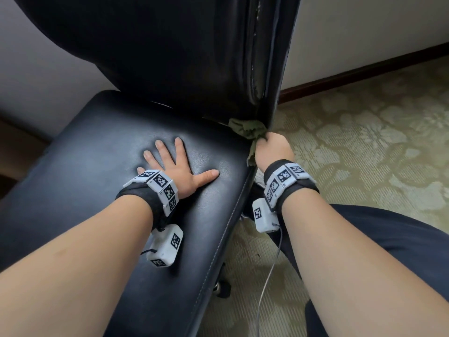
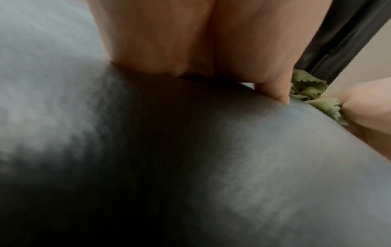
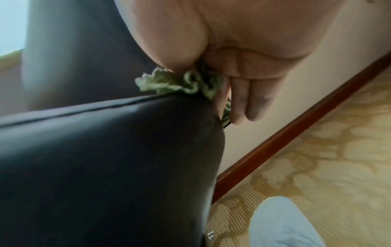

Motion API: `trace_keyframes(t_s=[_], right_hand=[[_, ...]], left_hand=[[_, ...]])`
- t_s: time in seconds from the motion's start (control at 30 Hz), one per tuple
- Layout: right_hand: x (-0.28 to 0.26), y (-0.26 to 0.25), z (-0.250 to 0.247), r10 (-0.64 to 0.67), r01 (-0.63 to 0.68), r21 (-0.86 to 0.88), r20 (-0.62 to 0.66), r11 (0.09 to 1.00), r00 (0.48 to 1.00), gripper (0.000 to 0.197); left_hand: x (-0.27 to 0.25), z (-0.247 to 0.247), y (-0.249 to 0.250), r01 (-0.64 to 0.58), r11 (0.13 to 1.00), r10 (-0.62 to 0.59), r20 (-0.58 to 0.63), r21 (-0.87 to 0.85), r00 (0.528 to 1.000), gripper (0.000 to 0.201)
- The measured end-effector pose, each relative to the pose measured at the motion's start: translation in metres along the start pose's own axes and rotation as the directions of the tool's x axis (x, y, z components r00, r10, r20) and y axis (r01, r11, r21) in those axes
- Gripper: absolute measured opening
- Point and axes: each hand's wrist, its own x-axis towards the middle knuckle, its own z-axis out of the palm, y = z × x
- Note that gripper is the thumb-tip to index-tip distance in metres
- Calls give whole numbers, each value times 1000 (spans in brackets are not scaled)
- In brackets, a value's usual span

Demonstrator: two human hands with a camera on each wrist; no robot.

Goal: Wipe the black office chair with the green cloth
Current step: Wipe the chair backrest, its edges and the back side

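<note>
The black office chair fills the left and middle of the head view, its seat shiny and its backrest rising behind. My left hand lies flat on the seat with fingers spread. My right hand grips the bunched green cloth at the seat's back right corner, where seat and backrest meet. In the right wrist view the cloth is crumpled under my palm against the seat edge. In the left wrist view the cloth shows beyond my thumb.
A patterned beige-green carpet covers the floor to the right, bordered by a dark wooden skirting board under a pale wall. A chair castor shows below the seat. My dark trouser leg is at lower right.
</note>
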Motion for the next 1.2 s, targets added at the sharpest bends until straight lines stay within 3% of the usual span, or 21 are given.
trace_keyframes(t_s=[0.07,0.17,0.2,0.23,0.27,0.3,0.37,0.47,0.6,0.7,0.87,1.03,1.2], right_hand=[[12,3,-6,80,-86,78,77,993,994,24],[12,12,-10,219,-204,-84,275,975,936,30],[10,17,-8,241,-244,-31,309,969,920,34],[11,18,-5,334,-421,193,365,886,869,38],[13,20,-3,350,-543,408,458,733,817,37],[12,20,0,353,-617,524,521,587,777,34],[17,18,5,316,-677,621,600,396,735,30],[19,16,9,160,-667,660,659,344,735,46],[25,27,18,106,-715,633,722,299,684,54],[40,27,24,124,-688,671,685,279,718,55],[49,26,25,193,-564,758,530,329,826,43],[40,35,30,168,-500,822,471,271,866,27],[26,50,26,132,-480,848,462,224,877,36]], left_hand=[[0,-1,0,0,1000,0,-2,2,1000,134],[-1,-1,0,-3,1000,3,4,4,1000,134],[-1,-1,0,-5,1000,5,4,7,1000,134],[-1,-1,-1,-6,1000,6,3,8,1000,135],[-1,-1,-1,-5,1000,5,3,9,1000,135],[-1,-1,-1,-5,1000,5,1,11,1000,135],[-1,0,-1,-5,1000,5,0,18,1000,135],[-2,-1,0,-2,1000,2,-3,23,1000,134],[1,1,0,1,999,-1,-4,33,1000,135],[3,1,0,9,999,-9,-6,33,1000,138],[0,-3,2,20,1000,-20,3,17,1000,132],[1,-1,0,21,999,-21,-2,41,1000,133],[1,3,-5,-8,998,9,-10,61,1000,138]])
